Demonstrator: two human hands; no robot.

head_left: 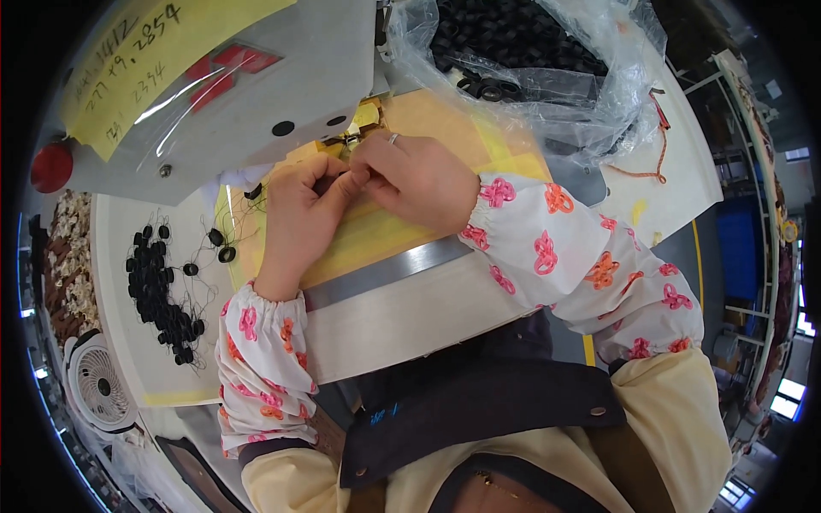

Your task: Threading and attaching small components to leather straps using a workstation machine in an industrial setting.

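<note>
My left hand (pixel 301 214) and my right hand (pixel 421 178) meet just in front of the sewing machine's needle area. Both have thumb and fingers pinched together, touching at the tips. Whatever sits between them is too small and covered to make out. Under the hands lies a yellow-covered work surface (pixel 376 248) with a metal strip (pixel 385 272) along its near side. To the left, many small black fabric loops (pixel 154 282) lie in a curved pile, trailing loose threads. A few black loops (pixel 227 254) rest closer to my left hand.
The grey sewing machine head (pixel 248 94) overhangs the upper left, with a red knob (pixel 51 168) and yellow paper (pixel 111 85). A clear plastic bag (pixel 590 115) of black pieces (pixel 513 34) stands beyond my right hand. An orange cord (pixel 663 145) lies at right, a white fan (pixel 103 385) at left.
</note>
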